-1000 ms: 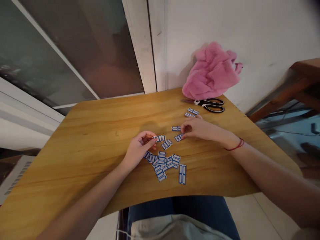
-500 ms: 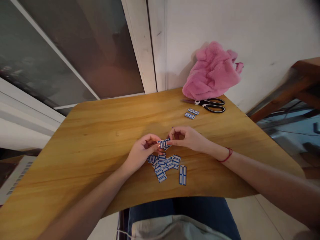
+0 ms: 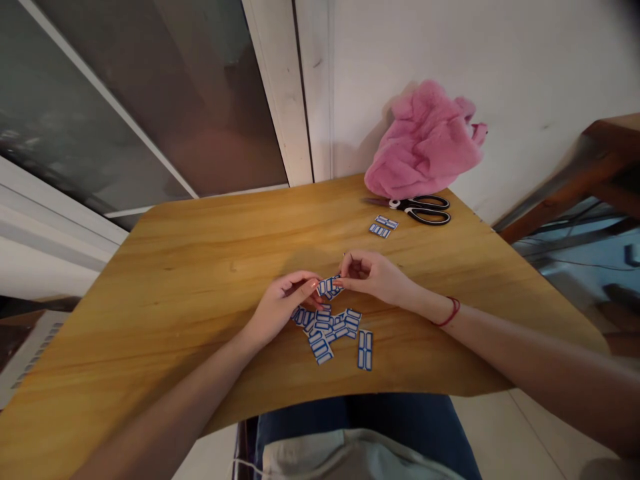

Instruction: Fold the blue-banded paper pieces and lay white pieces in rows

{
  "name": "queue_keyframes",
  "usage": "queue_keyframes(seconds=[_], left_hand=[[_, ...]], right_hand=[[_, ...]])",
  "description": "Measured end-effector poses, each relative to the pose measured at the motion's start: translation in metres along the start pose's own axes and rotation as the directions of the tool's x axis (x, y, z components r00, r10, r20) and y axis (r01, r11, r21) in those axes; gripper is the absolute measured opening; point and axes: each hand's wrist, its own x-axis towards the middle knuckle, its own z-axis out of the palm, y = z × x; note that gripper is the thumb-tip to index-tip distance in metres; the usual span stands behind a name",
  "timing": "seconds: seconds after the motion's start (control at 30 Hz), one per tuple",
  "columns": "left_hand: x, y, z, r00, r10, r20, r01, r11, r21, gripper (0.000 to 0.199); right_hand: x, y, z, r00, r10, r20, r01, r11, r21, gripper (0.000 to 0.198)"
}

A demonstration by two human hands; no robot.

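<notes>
**Pinching blue-bordered labels over a wooden table**

Reaching up and inward from the lower left, turning the left hand toward the middle with fingers curled and thumb laid nearly straight. Closing that thumb and those fingers on the left end of the labels, leaving a rounded hollow behind the thumb. Stretching in from the lower right with the other forearm, pointing the right hand leftward, arching the knuckles and bending the index finger above the thumb. Nipping the labels' right end there, with a small gap showing behind the pinch. Bringing both sets of fingertips near each other, with only the labels between; overlapping at least two, by the look of it, though too small to count surely. Wearing a thin red cord around the right wrist.

Showing flat white faces printed with blue rounded rectangles on the held pieces. Facing a loose, overlapping heap of similar labels just toward the lap, and a single oblong label right of it. Looking out, farther off, on smooth, streaked yellow-brown wood, a pair of labels near black-handled, loop-gripped scissors, and a crumpled, plush pink cloth just behind, slumping against the white wall.
</notes>
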Motion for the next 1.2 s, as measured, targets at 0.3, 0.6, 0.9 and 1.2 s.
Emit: queue_keyframes(seconds=[0.3, 0.6, 0.9, 1.2], left_hand=[[-0.001, -0.001, -0.001, 0.947, 0.305, -0.103, -0.219, 0.845, 0.488, 0.017], [0.005, -0.012, 0.001, 0.927, 0.374, -0.030, -0.224, 0.616, 0.755, 0.019], [0.010, -0.015, 0.005, 0.941, 0.332, 0.056, -0.238, 0.535, 0.811, 0.021], [0.009, -0.015, 0.004, 0.940, 0.338, 0.053, -0.241, 0.543, 0.805, 0.022]], right_hand=[[0.006, 0.001, -0.011, 0.997, 0.040, 0.061, -0.030, 0.987, -0.156, 0.020], [0.009, 0.008, -0.013, 0.971, -0.075, 0.226, 0.195, 0.796, -0.573, 0.023], [0.006, -0.003, -0.013, 0.946, -0.012, 0.324, 0.228, 0.735, -0.639, 0.017], [0.004, 0.001, -0.012, 0.952, -0.048, 0.302, 0.230, 0.764, -0.603, 0.010]])
